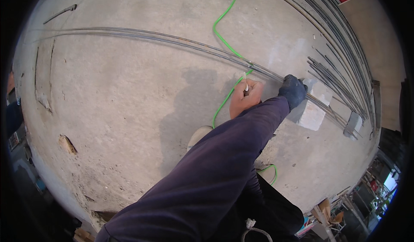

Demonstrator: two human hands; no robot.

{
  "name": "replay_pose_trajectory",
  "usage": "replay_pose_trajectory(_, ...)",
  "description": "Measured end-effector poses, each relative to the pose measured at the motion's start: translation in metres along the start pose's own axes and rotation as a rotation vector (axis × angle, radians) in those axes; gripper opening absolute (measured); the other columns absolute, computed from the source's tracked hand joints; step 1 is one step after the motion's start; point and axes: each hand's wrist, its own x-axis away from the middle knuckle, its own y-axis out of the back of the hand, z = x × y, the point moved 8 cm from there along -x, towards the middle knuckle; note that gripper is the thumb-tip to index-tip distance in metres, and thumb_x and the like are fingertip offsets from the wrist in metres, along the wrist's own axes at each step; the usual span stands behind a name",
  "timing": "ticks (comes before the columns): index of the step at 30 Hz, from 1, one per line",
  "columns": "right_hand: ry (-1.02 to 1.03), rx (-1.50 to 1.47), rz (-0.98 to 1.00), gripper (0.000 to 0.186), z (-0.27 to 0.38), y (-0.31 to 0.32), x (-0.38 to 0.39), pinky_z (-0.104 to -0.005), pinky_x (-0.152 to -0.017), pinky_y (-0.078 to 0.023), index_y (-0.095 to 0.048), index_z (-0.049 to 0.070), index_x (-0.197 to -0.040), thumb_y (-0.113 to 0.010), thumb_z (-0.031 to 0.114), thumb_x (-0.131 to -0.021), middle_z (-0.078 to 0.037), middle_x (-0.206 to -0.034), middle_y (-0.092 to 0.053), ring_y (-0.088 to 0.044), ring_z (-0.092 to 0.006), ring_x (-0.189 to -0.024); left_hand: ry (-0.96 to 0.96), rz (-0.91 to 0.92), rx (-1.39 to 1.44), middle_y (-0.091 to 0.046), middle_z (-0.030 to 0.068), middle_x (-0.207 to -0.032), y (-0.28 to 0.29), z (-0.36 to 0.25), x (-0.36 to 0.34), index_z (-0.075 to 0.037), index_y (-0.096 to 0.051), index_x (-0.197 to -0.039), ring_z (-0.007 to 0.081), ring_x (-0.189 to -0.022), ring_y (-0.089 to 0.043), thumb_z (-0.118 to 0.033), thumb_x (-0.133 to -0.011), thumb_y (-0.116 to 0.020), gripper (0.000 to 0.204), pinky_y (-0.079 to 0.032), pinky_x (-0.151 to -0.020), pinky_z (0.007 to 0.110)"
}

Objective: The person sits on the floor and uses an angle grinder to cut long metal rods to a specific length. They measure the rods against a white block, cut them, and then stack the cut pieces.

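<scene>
My left hand, in a dark glove, is closed around a bundle of thin steel rods above a pale block. The left arm, in a dark sleeve, crosses over the right one. Just left of the glove is my bare right hand. Its fingers pinch a small white stick that looks like chalk, close below the rods. The right wrist and most of that forearm are hidden behind the left sleeve. From the glove the rods run far left across the concrete floor and a short way to the right.
A green cable snakes over the floor, under the rods. More rods, short and long, lie at the right by a board. A second small block sits near the rod ends. A metal bar lies far left.
</scene>
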Motion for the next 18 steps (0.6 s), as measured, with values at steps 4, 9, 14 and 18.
replay_pose_trajectory(4,0.079,-0.063,-0.019,0.013,0.0,-0.008,-0.003,-0.0393,-0.061,-0.05,-0.058,0.005,-0.095,-0.063,0.017,-0.094,-0.01,-0.071,-0.069,-0.067,-0.0247,-0.063,0.016,0.021,-0.037,-0.072,0.0096,-0.103,-0.006,0.004,-0.002,-0.01,-0.07,-0.115,0.0278,-0.093,-0.071,-0.017,-0.093,-0.06,0.025,-0.049,-0.076,0.046)
replay_pose_trajectory(9,0.023,0.017,0.059,0.013,-0.008,-0.014,-0.016,-0.0362,-0.064,-0.051,-0.058,0.006,-0.097,-0.061,0.019,-0.096,-0.008,-0.073,-0.07,-0.067,-0.0196,-0.065,0.016,0.003,-0.038,-0.072,0.0082,-0.101,-0.01,0.002,-0.005,-0.011,-0.07,-0.114,0.0262,-0.092,-0.071,-0.019,-0.093,-0.06,0.025,-0.048,-0.074,0.047)
replay_pose_trajectory(14,-0.04,0.064,0.09,0.015,-0.007,-0.012,-0.021,-0.0352,-0.068,-0.052,-0.059,0.005,-0.099,-0.06,0.02,-0.097,-0.009,-0.078,-0.071,-0.069,-0.0204,-0.069,-0.016,-0.014,-0.062,-0.072,0.0084,-0.099,-0.002,-0.002,0.001,-0.011,-0.071,-0.112,0.0266,-0.092,-0.071,-0.019,-0.092,-0.06,0.025,-0.048,-0.074,0.047)
replay_pose_trajectory(18,-0.052,0.08,0.13,0.017,-0.005,-0.023,-0.018,-0.0361,-0.069,-0.053,-0.06,0.005,-0.102,-0.059,0.021,-0.099,-0.009,-0.081,-0.073,-0.07,-0.0205,-0.071,0.025,-0.04,0.028,-0.073,0.0104,-0.1,-0.004,0.011,0.0,-0.01,-0.072,-0.109,0.0285,-0.092,-0.071,-0.017,-0.09,-0.06,0.023,-0.049,-0.076,0.047)
